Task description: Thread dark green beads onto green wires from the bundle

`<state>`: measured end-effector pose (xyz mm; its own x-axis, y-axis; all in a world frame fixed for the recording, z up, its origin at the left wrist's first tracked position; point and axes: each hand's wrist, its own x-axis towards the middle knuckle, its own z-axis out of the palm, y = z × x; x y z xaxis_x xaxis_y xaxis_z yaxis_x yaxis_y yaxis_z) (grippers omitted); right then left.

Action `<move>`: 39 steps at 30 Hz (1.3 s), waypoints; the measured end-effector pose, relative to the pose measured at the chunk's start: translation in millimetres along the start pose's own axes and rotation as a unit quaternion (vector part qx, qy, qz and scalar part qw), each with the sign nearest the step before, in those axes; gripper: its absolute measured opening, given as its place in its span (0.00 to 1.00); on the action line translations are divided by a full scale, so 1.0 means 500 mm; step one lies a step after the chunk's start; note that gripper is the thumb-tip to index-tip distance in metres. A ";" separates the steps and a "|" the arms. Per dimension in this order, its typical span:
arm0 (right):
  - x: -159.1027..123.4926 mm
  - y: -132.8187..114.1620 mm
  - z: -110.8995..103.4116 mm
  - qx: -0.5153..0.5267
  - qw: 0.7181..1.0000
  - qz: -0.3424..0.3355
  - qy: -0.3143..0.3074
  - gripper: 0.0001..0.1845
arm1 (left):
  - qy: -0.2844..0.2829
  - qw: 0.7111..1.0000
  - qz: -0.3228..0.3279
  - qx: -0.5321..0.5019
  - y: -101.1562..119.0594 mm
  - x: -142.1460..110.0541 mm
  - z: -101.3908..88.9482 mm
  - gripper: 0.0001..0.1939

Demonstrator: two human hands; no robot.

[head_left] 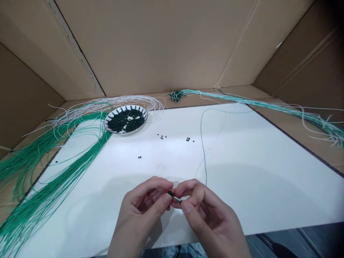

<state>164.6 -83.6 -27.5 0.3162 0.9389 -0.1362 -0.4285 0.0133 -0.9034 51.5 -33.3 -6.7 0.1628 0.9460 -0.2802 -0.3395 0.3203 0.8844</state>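
Head view: left hand (137, 211), right hand (211, 215) pinch one dark-tipped wire stub (174, 196).

A plate (106, 122) of beads (126, 120) sits on the board (242, 172). Wires (32, 172) lie to its left, and more wires (268, 104) lie behind the board on the right.

I'm looking at tall, flat brown corrugated cardboard panels (172, 46) boxing in a white rectangular board (242, 161), with a dark grey surface (290, 242) beyond its near edge.
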 end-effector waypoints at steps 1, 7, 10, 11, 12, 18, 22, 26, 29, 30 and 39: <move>0.000 0.001 0.000 -0.002 1.000 -0.002 0.005 0.17 | 0.001 1.000 0.003 -0.001 -0.001 0.000 0.001 0.10; -0.001 0.000 0.003 -0.003 1.000 -0.002 0.018 0.15 | -0.020 0.999 0.030 0.001 -0.009 0.003 -0.006 0.08; -0.002 -0.009 0.007 -0.004 1.000 0.001 0.026 0.14 | -0.066 0.996 0.050 0.017 -0.017 0.009 -0.022 0.04; -0.002 -0.012 0.009 -0.005 1.000 0.001 0.030 0.13 | -0.083 0.995 0.059 0.026 -0.019 0.011 -0.028 0.02; -0.002 -0.015 0.011 -0.008 0.999 0.000 0.034 0.13 | -0.094 0.993 0.068 0.035 -0.021 0.012 -0.032 0.02; -0.002 -0.025 0.017 -0.026 0.999 -0.010 0.046 0.13 | -0.067 0.990 0.109 0.062 -0.027 0.006 -0.021 0.06; -0.003 -0.027 0.015 -0.046 0.997 -0.008 0.060 0.13 | -0.027 0.985 0.147 0.086 -0.024 -0.002 -0.003 0.08; -0.003 -0.031 0.014 -0.040 0.997 -0.007 0.065 0.13 | -0.026 0.980 0.167 0.103 -0.021 -0.005 0.002 0.09; -0.003 -0.034 0.014 -0.033 0.998 -0.007 0.059 0.13 | -0.024 0.977 0.175 0.121 -0.019 -0.006 0.001 0.09; -0.003 -0.034 0.014 -0.033 0.998 -0.007 0.059 0.13 | -0.023 0.976 0.177 0.127 -0.019 -0.007 0.001 0.10; -0.003 -0.035 0.015 -0.069 0.995 -0.024 0.063 0.13 | 0.006 0.965 0.190 0.181 -0.017 -0.014 0.002 0.10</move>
<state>165.1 -82.6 -8.5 0.4403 0.8879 -0.1332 -0.2924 0.0016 -0.9563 53.8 -42.8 -11.9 0.0785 0.9930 0.0885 -0.0260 -0.0867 0.9959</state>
